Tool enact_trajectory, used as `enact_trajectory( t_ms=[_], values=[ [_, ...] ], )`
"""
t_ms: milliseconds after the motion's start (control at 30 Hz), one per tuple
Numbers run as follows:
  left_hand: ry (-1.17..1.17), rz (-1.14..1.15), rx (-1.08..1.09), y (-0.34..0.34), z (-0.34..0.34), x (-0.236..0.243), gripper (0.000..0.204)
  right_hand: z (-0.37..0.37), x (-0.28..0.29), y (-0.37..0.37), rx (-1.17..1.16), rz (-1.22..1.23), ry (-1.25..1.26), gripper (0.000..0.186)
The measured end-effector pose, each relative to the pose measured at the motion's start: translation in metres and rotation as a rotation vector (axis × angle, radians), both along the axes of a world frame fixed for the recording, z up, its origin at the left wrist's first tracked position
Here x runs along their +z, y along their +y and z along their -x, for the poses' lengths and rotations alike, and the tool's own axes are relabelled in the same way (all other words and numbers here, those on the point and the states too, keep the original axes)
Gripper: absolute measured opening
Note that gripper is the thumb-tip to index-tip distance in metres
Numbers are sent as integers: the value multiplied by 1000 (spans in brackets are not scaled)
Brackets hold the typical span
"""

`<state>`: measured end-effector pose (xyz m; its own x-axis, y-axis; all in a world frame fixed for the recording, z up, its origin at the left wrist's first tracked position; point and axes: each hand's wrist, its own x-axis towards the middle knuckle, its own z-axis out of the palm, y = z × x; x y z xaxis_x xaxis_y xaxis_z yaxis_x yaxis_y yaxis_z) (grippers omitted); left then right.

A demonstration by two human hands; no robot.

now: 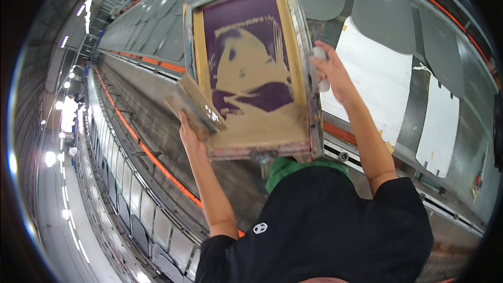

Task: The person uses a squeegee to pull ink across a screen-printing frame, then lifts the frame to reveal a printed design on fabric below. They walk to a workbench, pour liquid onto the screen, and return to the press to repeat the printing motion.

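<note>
A screen-printing frame (301,31) is in front of me, tilted, with a metal rim and tan tape along its inner sides. Its purple mesh (238,8) carries smeared tan ink (243,71), which spreads in a wide band (267,126) across the near end. My left hand (192,135) is closed round a wide squeegee (195,106), held slanted over the frame's near-left corner; tan ink coats it. My right hand (333,71) grips a whitish rounded handle (320,55) on the frame's right side. The fingers' undersides are hidden.
A long metal printing table runs beneath, holding grey panels (382,15) and white sheets (369,73), (439,126). Beside it runs a rail (343,155). An aisle (152,91) lies left, bordered by an orange line (152,152) and another row of panels (139,236). Green cloth (283,170) is at my waist.
</note>
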<state>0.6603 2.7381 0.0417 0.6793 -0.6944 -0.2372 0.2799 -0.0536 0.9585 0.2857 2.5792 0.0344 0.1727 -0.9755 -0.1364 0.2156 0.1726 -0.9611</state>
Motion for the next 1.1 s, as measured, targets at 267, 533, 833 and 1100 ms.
enact_trajectory(
  t_ms=[267, 533, 833, 1100],
  values=[
    [133, -91, -393, -222, -39, -93, 62, -3, -101, -103, -646, 25, 251, 35],
    [370, -303, -716, -305, -52, -198, 74, -1, -209, -105, -979, -33, 635, 27],
    [331, -332, -729, -298, -88, -215, 68, -52, -215, -91, -961, -126, 623, 26],
    [-568, -205, -1001, -285, -83, -166, 38, -60, -223, -96, -980, -110, 787, 31]
  ],
)
